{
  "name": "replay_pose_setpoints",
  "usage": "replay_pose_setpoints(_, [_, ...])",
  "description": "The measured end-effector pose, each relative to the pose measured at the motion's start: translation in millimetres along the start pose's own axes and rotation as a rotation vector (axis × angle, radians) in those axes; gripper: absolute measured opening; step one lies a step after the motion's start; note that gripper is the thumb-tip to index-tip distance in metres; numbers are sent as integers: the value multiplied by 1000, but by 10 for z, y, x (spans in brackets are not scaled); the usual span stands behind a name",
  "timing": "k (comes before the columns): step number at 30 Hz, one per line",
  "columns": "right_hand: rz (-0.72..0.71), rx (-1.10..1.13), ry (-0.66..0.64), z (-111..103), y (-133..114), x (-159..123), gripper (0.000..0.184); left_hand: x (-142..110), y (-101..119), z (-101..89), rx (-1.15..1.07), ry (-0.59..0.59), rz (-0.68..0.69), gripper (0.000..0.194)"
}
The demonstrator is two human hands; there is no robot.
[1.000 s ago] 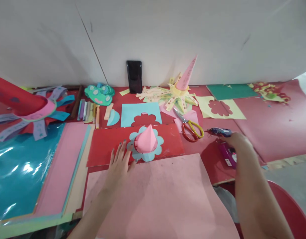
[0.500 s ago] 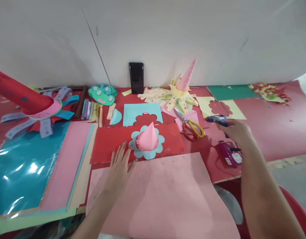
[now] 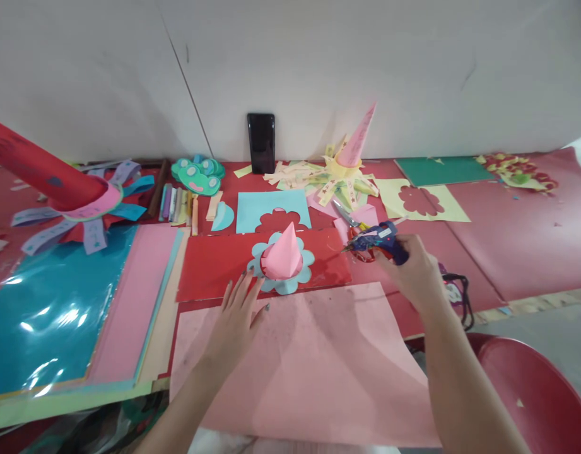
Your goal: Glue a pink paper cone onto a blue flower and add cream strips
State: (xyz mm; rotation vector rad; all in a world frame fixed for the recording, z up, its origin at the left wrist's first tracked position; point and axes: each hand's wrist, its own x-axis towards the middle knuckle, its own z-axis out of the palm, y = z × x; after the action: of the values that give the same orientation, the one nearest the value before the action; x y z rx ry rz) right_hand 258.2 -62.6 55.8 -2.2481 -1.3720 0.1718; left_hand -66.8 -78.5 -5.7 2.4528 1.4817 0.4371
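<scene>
In the head view, the only one, a pink folded-paper cone [image 3: 284, 255] stands point upward on a pale blue scalloped paper flower [image 3: 285, 289]. The pair sits right of the middle of a flat red rectangular board [image 3: 214, 261], and the flower's lowest petals reach about to the board's near edge. The board lies crosswise, its long edges roughly parallel to the far edge of the red desk [image 3: 460, 261].

The left hand [image 3: 231, 334] is the nearer of the two: it lies flat with fingers lightly spread and thumb out, over the board's near edge and a large pink paper sheet [image 3: 294, 372], fingertips at the flower's near left petals. It grasps nothing.

The right hand [image 3: 416, 268] is closed around the handle of a dark blue glue gun [image 3: 380, 241], by the board's right end. The gun's long axis runs roughly sideways, its tip aimed left over the board's right end. From that tip the cone lies leftward, nearly level with it, with a stretch of red board between; the two are apart.

Metal scissors [image 3: 344, 212] with red and yellow handles lie partly hidden beyond the gun, towards the desk's far edge.
</scene>
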Motion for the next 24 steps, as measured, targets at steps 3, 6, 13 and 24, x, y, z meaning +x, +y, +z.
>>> replay_pose_setpoints(3, [67,-69,-82,104,-83,-150,41,-12,47,11,-41,14,10,43])
replay_pose_setpoints(6, [70,-36,-85,280,-146,-332,38,-19,108,5,-110,45,18,37])
replay_pose_setpoints(13, [-87,279,24,462,-391,-739,33,-3,207,-61,-288,98,-16,28])
replay_pose_setpoints(24, [41,380,12,705,-475,-874,40,-32,189,-104,-340,33,-69,24])
